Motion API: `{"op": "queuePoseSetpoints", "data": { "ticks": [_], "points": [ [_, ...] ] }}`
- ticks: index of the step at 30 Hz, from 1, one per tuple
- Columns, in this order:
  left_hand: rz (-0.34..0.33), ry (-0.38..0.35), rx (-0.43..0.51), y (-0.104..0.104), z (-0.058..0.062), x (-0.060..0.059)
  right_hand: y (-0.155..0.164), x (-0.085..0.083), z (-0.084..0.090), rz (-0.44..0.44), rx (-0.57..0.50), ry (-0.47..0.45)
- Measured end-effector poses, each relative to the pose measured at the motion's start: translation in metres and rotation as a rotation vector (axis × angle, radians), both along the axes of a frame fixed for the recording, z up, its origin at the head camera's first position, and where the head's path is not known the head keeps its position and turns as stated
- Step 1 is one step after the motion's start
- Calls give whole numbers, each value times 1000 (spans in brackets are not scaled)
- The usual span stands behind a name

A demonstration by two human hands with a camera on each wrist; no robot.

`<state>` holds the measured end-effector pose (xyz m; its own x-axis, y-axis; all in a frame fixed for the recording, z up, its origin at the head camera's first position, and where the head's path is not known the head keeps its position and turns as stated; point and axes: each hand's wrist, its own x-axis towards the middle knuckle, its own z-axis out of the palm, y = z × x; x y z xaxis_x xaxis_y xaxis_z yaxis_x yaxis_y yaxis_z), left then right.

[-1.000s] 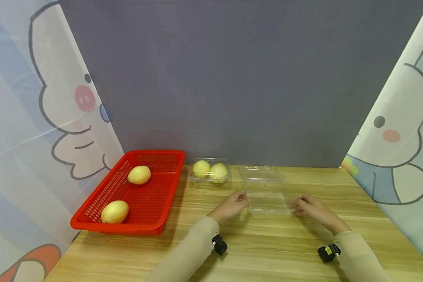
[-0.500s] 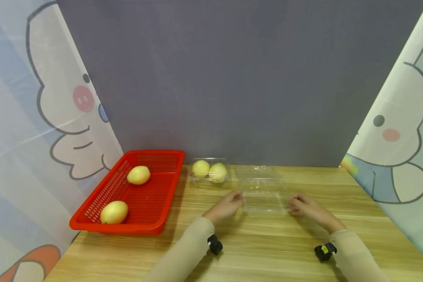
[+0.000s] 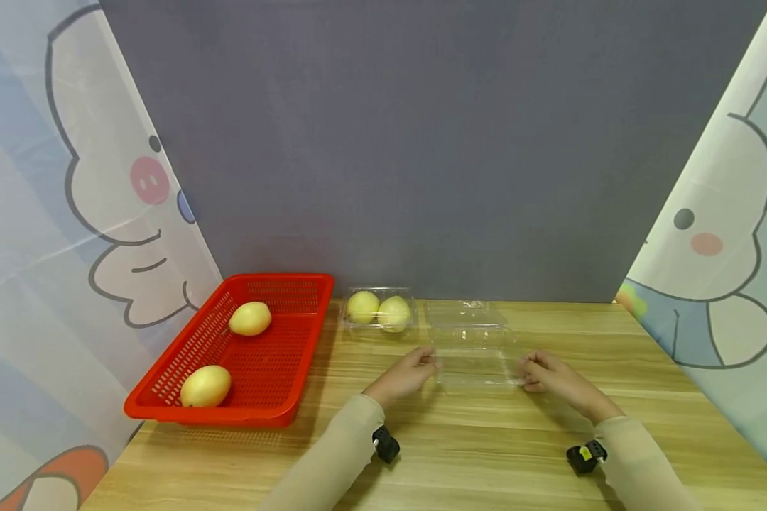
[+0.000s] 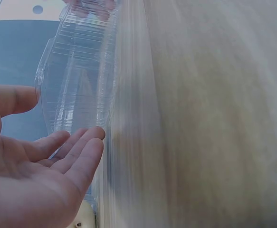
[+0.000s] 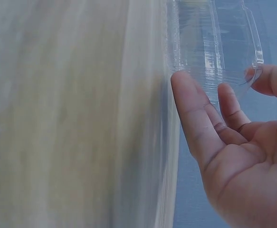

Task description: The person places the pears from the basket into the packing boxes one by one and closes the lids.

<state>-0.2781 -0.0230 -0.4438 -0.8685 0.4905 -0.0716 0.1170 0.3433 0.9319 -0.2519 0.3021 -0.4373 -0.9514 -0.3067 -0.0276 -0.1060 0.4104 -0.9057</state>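
1. L hand (image 3: 409, 370) at the left end of the clear clamshell box (image 3: 471, 358); the box sits on the bench (image 3: 486, 454), between both hands.
2. L grip: left wrist view shows fingers (image 4: 76, 156) straight and relaxed, tips touching the box's (image 4: 79, 80) lower edge, thumb apart near its rim. Released, not clamped on it.
3. R hand (image 3: 550, 376) at the box's right end, mirroring the L.
4. R grip: right wrist view shows fingers (image 5: 195, 114) extended, tips against the box wall (image 5: 209, 42), thumb touching the rim from the other side. Loose hold, fingers not curled round; reads as released.
5. Box: transparent, ribbed walls, lid lying open on the far side of the hands, toward the grey backdrop (image 3: 422, 142). Nothing seen inside it.
6. Beyond L hand, a bit further back: 2nd clear box (image 3: 378, 310) w/ two yellow-green pears in it, just beside the open lid.
7. Well left of L hand: red basket (image 3: 294, 341) on the bench, holding two pears, one at the far end (image 3: 250, 319), one at the near end (image 3: 205, 385).
8. Both sleeves (image 3: 332, 468) beige; small black wrist cams on each forearm, nearer the person than the hands.
9. Cartoon-print curtains (image 3: 51, 213) on either side of the bench.
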Motion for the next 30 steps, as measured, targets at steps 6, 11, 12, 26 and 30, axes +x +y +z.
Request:
{"op": "queuePoseSetpoints", "data": {
  "ticks": [6, 11, 12, 26, 30],
  "points": [
    [2, 7, 1, 0, 1, 2, 0, 1, 1, -1, 0, -15],
    [1, 8, 0, 0, 2, 3, 0, 0, 2, -21, 12, -30],
    [3, 5, 1, 0, 2, 3, 0, -2, 2, -27, 15, -31],
    [2, 5, 1, 0, 2, 2, -1, -16, 1, -67, -43, -88],
    [8, 0, 2, 0, 1, 1, 1, -21, -1, -42, -136, -120]
  ]
}}
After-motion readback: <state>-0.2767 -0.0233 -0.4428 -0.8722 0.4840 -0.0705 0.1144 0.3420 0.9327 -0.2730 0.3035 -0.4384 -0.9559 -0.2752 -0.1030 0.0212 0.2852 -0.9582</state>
